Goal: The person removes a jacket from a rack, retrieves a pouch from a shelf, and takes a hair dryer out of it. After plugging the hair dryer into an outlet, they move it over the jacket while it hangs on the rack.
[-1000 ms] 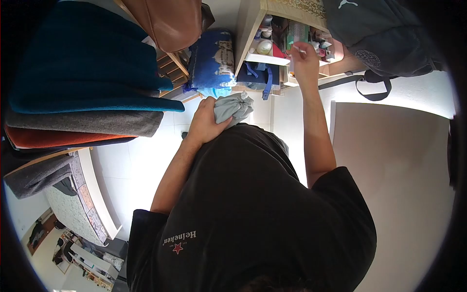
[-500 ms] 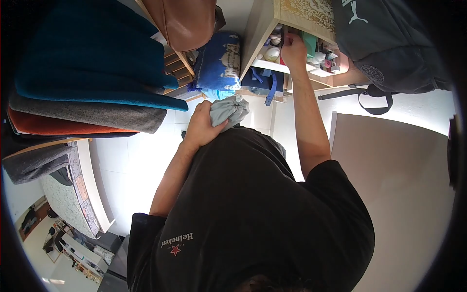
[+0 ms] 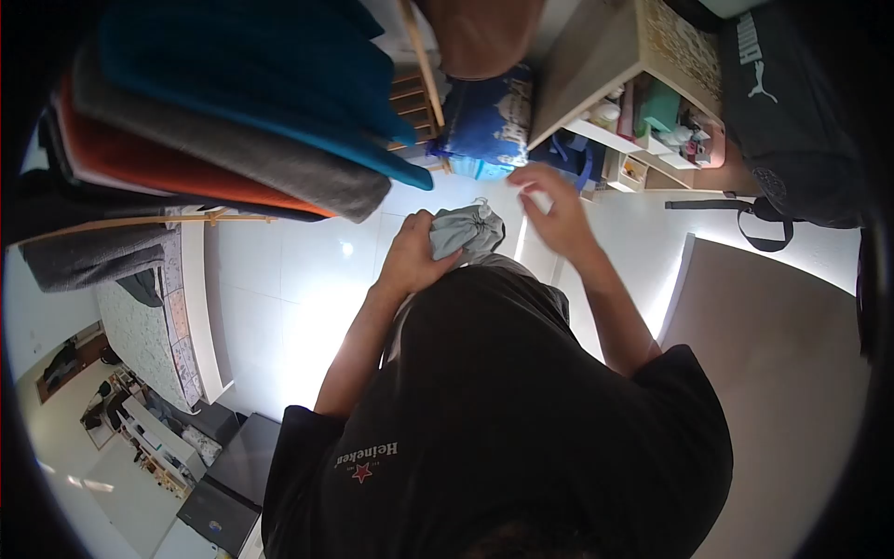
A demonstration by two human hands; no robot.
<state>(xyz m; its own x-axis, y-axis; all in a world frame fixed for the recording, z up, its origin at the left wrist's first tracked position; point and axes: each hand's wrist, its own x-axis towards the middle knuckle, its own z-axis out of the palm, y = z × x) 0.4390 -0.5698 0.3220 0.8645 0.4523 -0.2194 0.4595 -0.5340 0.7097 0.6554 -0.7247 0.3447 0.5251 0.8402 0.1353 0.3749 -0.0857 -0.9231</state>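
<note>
My left hand (image 3: 419, 253) is closed around a light grey drawstring pouch (image 3: 456, 233), its gathered neck pointing up and to the right. The pouch is in front of my black T-shirt, and what it contains is hidden. To its right my right hand (image 3: 559, 219) hangs in the air, slightly blurred, with a gap between thumb and fingers and nothing visible in them. Beyond that hand, a white open drawer (image 3: 605, 133) holds several small items, among them a green box (image 3: 659, 107) and a white rounded container (image 3: 605, 114).
The wooden cabinet (image 3: 596, 61) with the drawer stands ahead on the right, beside a black backpack (image 3: 792, 121). Folded clothes (image 3: 233, 121) hang on a wooden rack at left. A blue patterned cushion (image 3: 484, 116) and a brown leather bag (image 3: 480, 37) are ahead.
My right hand has come out of the drawer and moved back toward the pouch. My left hand still grips the pouch. The view has shifted, so surroundings appear further right.
</note>
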